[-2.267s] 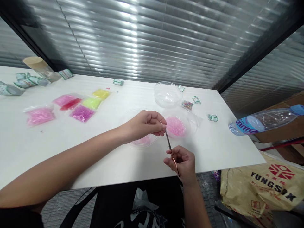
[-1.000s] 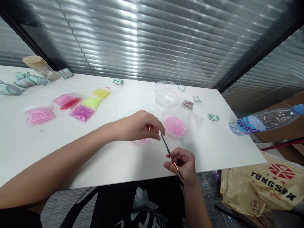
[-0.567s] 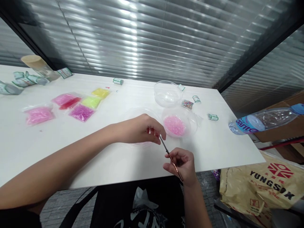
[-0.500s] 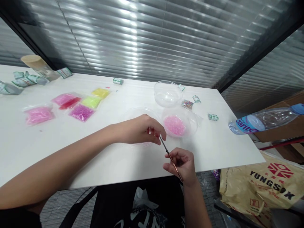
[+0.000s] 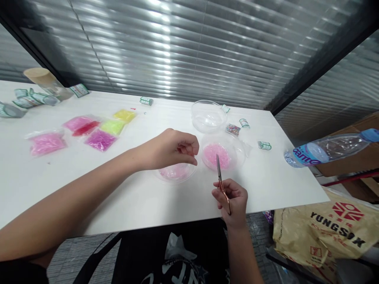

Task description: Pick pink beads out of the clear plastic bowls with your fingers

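Note:
My right hand [image 5: 233, 199] is closed round a small pair of scissors [image 5: 220, 177] with copper-coloured handles. Their dark blades point up and away, in front of the clear bowl [image 5: 243, 154] that holds pink beads [image 5: 214, 154]. My left hand [image 5: 177, 149] hovers to the left, over a second clear bowl [image 5: 185, 179] with pale pink contents. Its fingers are curled and thumb and forefinger come together; anything between them is too small to make out. The hand partly covers this bowl. The scissors and my left hand are apart.
Bead bags in pink, red, purple [image 5: 100, 140], green and yellow [image 5: 124, 115] lie on the left. A clear bowl [image 5: 207, 116] and a multicoloured bead packet [image 5: 233, 129] are farther back. At the right edge is a plastic bottle [image 5: 322, 150]; a tan sack [image 5: 319, 228] stands below.
The scissors have swung upright and moved away from my left fingers, where their blade tips were. My left hand has shifted slightly left and up, uncovering more of the bowl beneath.

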Demonstrator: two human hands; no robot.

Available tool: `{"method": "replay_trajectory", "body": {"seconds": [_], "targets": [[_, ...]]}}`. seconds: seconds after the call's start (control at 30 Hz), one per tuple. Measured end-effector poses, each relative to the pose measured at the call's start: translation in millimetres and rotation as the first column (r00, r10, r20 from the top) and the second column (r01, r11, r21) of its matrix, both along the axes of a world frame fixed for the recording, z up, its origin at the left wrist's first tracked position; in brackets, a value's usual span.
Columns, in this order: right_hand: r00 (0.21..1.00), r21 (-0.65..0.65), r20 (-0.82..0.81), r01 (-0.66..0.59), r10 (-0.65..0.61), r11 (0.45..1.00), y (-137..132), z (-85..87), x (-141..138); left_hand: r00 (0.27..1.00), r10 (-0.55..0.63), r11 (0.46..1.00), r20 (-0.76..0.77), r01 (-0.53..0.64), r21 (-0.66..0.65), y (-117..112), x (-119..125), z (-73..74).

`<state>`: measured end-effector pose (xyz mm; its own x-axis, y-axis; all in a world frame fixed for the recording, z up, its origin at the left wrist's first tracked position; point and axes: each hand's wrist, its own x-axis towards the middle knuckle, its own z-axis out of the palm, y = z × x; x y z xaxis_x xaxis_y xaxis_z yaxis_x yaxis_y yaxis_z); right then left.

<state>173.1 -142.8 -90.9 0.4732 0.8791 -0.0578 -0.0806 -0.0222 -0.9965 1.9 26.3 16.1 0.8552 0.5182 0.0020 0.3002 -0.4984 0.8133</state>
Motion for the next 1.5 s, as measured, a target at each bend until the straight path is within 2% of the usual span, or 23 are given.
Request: {"method": "replay_trajectory", "body": {"seconds": [0.1, 0.23, 0.47, 0.67, 0.8, 1.0, 1.3, 1.4, 1.5], "targets": [[0.994, 0.008, -0.071, 0.085, -0.085, 0.996, 1.3, -3.4, 0.9, 1.000, 0.009, 1.000, 0.010, -0.010, 0.023, 0.9, 0.3, -1.5], [0.982, 0.022, -0.137, 0.136, -0.132, 0.990, 4.3, -3.3, 0.0, 1.000, 0.024, 0.998, 0.012, -0.024, 0.050, 0.0, 1.3, -1.2], [0.964, 0.006, -0.204, 0.173, -0.168, 0.985, 7.2, -1.9, -1.6, 0.997, 0.055, 0.996, 0.061, -0.051, -0.067, -2.2, 0.9, 2.4], [0.975, 0.007, -0.166, 0.149, -0.146, 0.989, 5.7, -2.0, -1.5, 0.990, 0.040, 0.974, 0.133, -0.009, -0.226, -0.5, 1.2, -0.3], [0.998, -0.004, -0.069, -0.007, 0.007, 1.000, 1.7, 2.4, -3.0, 0.992, 0.033, 0.961, 0.125, 0.003, -0.277, 1.3, 0.5, -2.5], [0.987, 0.020, 0.024, -0.160, 0.160, 0.987, -1.6, 5.1, -1.4, 0.992, 0.017, 0.986, 0.122, 0.004, -0.167, -3.5, 3.2, -5.3], [0.971, 0.144, 0.072, -0.237, 0.229, 0.961, -0.8, 4.5, -0.5, 0.990, -0.089, 0.995, 0.106, 0.084, 0.050, -5.2, 4.8, -5.8], [0.962, 0.128, 0.069, -0.270, 0.263, 0.954, -1.3, 4.8, -0.7, 0.985, -0.142, 0.983, 0.100, 0.128, 0.130, -5.2, 6.2, -4.8], [0.958, 0.090, 0.064, -0.283, 0.279, 0.955, -2.4, 3.4, -0.6, 0.975, -0.202, 0.970, 0.090, 0.187, 0.154, -6.4, 7.7, -6.2]]}}
